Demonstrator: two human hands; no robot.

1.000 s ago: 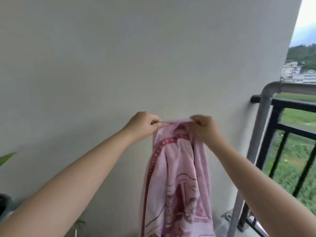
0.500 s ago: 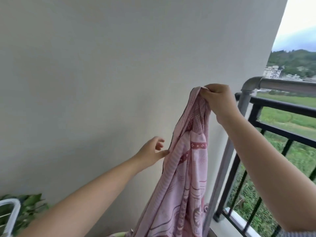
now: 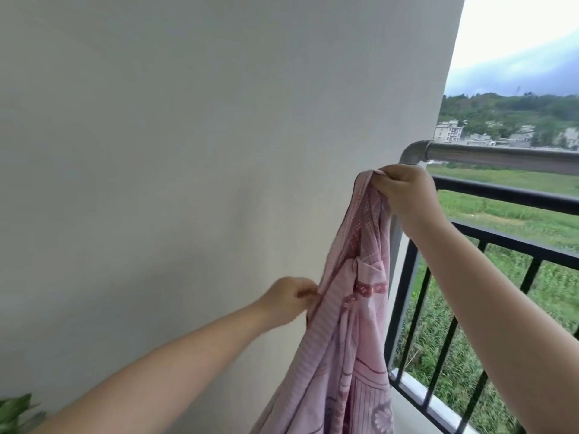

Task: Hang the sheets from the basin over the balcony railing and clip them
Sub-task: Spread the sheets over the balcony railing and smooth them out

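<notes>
Big blank wall (image 3: 188, 151) fills most of the view, and the balcony railing (image 3: 507, 158) runs off to the right of it, grey top pipe with black bars underneath. So the step here looks like sorting out the sheet before it goes over the rail: nothing is draped yet and no clips in sight. The pink patterned sheet (image 3: 354, 324) hangs bunched in a long column just left of the railing's corner post, not touching the top pipe as far as I can tell. Right hand (image 3: 404, 192) is closed tight on the top corner of it, held up just below the pipe's bend. Left hand (image 3: 289, 300) is lower down and further from the railing, fingers pinched in on the sheet's side edge, though it's a bit blurred so I can't swear how firm that pinch is. Next move, I reckon: run the left hand along that edge to spread it, then lift the lot over the pipe. Basin isn't visible. Bit of plant (image 3: 15, 408) at the far bottom left.
</notes>
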